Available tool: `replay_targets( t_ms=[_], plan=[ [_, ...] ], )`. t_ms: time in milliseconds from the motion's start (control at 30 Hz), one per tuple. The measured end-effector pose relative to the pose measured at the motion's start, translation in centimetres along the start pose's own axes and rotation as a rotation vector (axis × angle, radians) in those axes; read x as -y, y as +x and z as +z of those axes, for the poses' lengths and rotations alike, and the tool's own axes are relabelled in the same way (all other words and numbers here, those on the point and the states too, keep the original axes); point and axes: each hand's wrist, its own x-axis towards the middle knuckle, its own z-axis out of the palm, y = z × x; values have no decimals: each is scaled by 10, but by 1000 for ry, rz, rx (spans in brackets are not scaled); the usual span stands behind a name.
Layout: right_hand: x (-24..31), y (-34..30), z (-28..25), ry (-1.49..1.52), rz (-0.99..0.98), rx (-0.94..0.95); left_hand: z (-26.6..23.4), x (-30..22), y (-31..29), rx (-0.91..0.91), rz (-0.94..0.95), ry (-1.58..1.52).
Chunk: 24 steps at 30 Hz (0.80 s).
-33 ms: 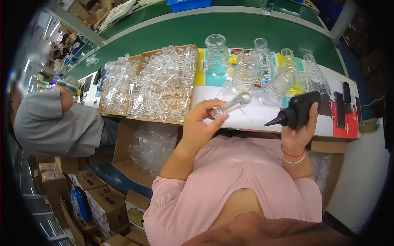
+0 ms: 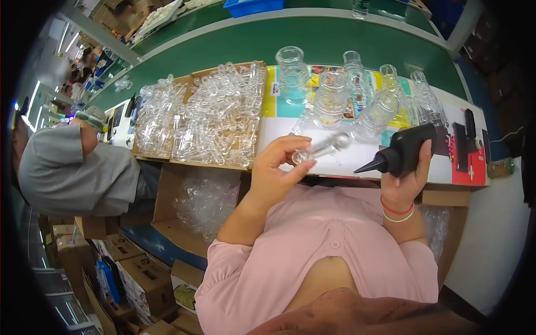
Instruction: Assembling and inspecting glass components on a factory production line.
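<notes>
My left hand pinches one end of a transparent glass tube piece between thumb and fingers. Its rounded bulb end points right and slightly away from me. My right hand is wrapped round a black squeeze bottle, tilted so that its pointed nozzle aims left toward the glass piece. A gap separates nozzle and glass. Just beyond both hands stand several ribbed glass vessels, among them a wide one and a tall one. One glass vessel leans to the right.
Left of my hands, a shallow cardboard box is heaped with small glass tubes. An open carton with plastic wrap sits below the table edge. A co-worker in a grey shirt sits at left. A black slim object lies at right.
The glass piece has shifted slightly right, its bulb end blurred by motion. The bottle's nozzle has moved a little left, nearer my left hand. Both grips stay the same.
</notes>
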Motion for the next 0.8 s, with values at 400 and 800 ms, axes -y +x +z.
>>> replay_targets(
  t_ms=[400, 800],
  plan=[
    [11, -19, 2, -564, -203, 236, 29, -9, -12, 195, -38, -279],
    [31, -33, 3, -1142, -505, 460, 26, -12, -17, 118, 288, 194]
  ],
)
